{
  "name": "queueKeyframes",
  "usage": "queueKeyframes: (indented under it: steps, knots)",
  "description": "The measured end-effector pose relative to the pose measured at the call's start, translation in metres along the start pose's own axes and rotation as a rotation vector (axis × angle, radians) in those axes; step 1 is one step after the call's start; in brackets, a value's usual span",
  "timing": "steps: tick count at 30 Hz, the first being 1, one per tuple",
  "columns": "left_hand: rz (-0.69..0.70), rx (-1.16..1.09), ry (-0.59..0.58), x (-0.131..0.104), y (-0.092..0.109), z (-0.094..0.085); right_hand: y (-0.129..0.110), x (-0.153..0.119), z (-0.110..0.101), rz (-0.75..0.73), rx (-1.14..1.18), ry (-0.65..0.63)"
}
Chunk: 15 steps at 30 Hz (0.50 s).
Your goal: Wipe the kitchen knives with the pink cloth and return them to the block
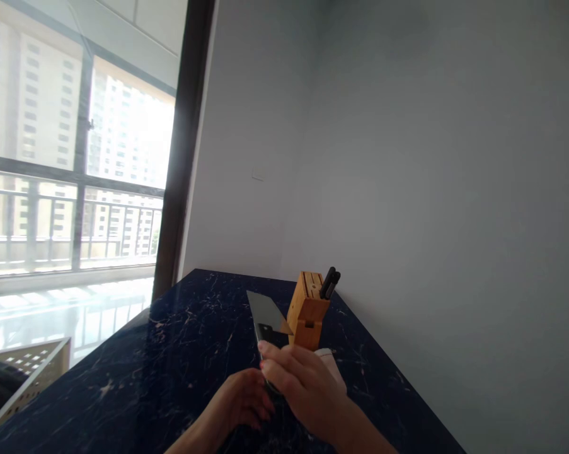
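Note:
A cleaver (268,312) with a broad metal blade and a dark handle is raised above the table, its blade pointing away from me. My right hand (300,384) is closed around the handle, covering most of it. Just beside the handle's lower end is my left hand (241,400), its fingers loosely bent and slightly apart; whether it touches the handle is hard to see. Beyond the hands stands a wooden knife block (307,309), partly overlapped by the blade's corner. Two black-handled tools (330,284) stick out of its right side.
The dark blue marbled table (184,353) extends to the grey wall (430,189). A whitish item (330,366) lies partly behind my right hand, its kind unclear. At lower left is a perforated light-coloured basket (38,372) with something dark in it. Large windows (76,157) are at left.

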<state>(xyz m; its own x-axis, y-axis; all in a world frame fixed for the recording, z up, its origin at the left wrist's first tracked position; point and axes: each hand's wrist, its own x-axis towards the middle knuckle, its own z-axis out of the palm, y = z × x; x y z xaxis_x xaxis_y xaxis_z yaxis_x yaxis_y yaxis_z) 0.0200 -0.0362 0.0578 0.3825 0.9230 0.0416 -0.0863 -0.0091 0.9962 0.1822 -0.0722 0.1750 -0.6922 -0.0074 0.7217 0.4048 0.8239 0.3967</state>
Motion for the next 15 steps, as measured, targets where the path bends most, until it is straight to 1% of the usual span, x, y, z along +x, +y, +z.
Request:
queueKeyframes:
  steps: [1, 3, 5, 6, 8, 10, 12, 13, 15]
  knots:
    - [0.008, -0.088, -0.016, -0.003, 0.009, 0.000, -0.001, -0.011, 0.008, 0.016, -0.023, -0.034]
    - [-0.037, -0.467, -0.139, -0.010, 0.026, 0.000, -0.004, -0.027, 0.021, 0.046, -0.056, -0.050]
    - [-0.067, -0.651, -0.189, -0.015, 0.036, 0.002, -0.008, -0.037, 0.029, 0.058, -0.045, -0.045]
    - [-0.072, -0.693, -0.188, -0.016, 0.037, 0.003, -0.010, -0.040, 0.032, 0.051, -0.033, -0.034]
    - [-0.045, -0.710, -0.121, -0.015, 0.034, 0.006, -0.015, -0.044, 0.038, 0.023, -0.015, -0.022]
    - [0.014, -0.691, 0.024, -0.011, 0.025, 0.008, -0.020, -0.047, 0.043, 0.026, 0.004, -0.044]
    - [0.037, -0.670, 0.167, -0.005, 0.014, 0.010, -0.022, -0.050, 0.049, 0.089, 0.034, -0.096]
    - [0.022, -0.664, 0.208, -0.003, 0.009, 0.010, -0.023, -0.053, 0.053, 0.132, 0.051, -0.121]
    - [-0.016, -0.664, 0.249, 0.001, 0.002, 0.009, -0.022, -0.058, 0.059, 0.209, 0.079, -0.166]
